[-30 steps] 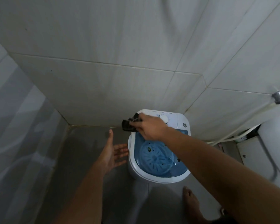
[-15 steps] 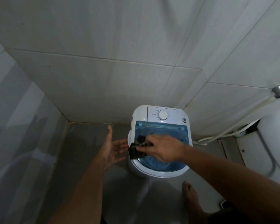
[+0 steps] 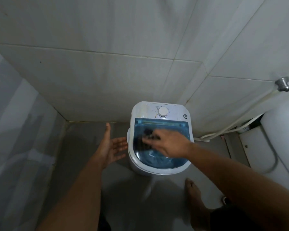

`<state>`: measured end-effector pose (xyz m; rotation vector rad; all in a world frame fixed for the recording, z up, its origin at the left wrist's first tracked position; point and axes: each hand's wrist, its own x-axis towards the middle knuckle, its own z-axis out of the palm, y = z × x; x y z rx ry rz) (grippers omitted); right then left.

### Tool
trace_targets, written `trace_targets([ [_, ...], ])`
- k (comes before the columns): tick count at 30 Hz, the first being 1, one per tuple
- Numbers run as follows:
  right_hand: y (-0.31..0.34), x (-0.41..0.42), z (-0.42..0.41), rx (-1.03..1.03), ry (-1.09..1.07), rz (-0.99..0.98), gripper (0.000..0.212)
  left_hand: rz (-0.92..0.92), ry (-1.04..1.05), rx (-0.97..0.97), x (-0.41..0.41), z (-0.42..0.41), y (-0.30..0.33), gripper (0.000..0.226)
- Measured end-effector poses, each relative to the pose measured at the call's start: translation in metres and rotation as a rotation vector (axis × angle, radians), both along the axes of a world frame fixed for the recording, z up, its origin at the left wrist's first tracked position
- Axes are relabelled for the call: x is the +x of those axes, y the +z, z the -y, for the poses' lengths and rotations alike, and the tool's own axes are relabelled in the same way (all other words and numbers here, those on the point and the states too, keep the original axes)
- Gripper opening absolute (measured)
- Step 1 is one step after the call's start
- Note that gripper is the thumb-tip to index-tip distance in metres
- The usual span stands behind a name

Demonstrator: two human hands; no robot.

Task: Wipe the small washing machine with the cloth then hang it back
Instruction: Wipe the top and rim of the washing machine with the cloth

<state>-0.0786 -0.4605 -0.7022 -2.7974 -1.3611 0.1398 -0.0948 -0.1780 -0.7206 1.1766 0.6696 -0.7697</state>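
Observation:
A small white washing machine with a blue see-through lid and a round dial stands on the floor in the tiled corner. My right hand presses a dark cloth flat on the left half of the lid; the cloth is blurred. My left hand is spread, fingers apart, palm facing the machine's left side, its fingertips close to or touching the white body. It holds nothing.
Tiled walls close in behind and on the right. A white hose runs from a metal wall fitting down to the floor beside the machine. A white toilet stands at right. My bare foot is on the grey floor.
My right hand has swept the cloth from the machine's back left corner down over the lid's left edge, then a little right onto the lid. The left hand has stayed beside the machine.

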Motion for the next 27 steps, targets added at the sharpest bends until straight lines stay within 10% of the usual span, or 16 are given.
trace_targets([
  [4, 0.007, 0.009, -0.027, 0.141, -0.662, -0.020, 0.049, 0.022, -0.004, 0.033, 0.002, 0.003, -0.002, 0.105],
  [10, 0.001, -0.037, 0.018, -0.041, 0.021, -0.106, 0.048, 0.076, 0.028, 0.224, 0.003, 0.021, -0.006, 0.044],
  [16, 0.009, -0.012, 0.021, 0.169, -1.067, 0.005, 0.048, 0.162, 0.001, 0.307, 0.000, 0.029, -0.008, 0.008],
  [23, 0.000, -0.071, 0.005, 0.071, -0.277, -0.072, 0.050, 0.169, -0.010, 0.358, 0.000, 0.030, -0.010, 0.023],
  [27, -0.006, -0.053, 0.062, 0.291, -0.955, 0.045, 0.046, 0.176, -0.003, 0.371, -0.001, 0.033, -0.004, 0.009],
])
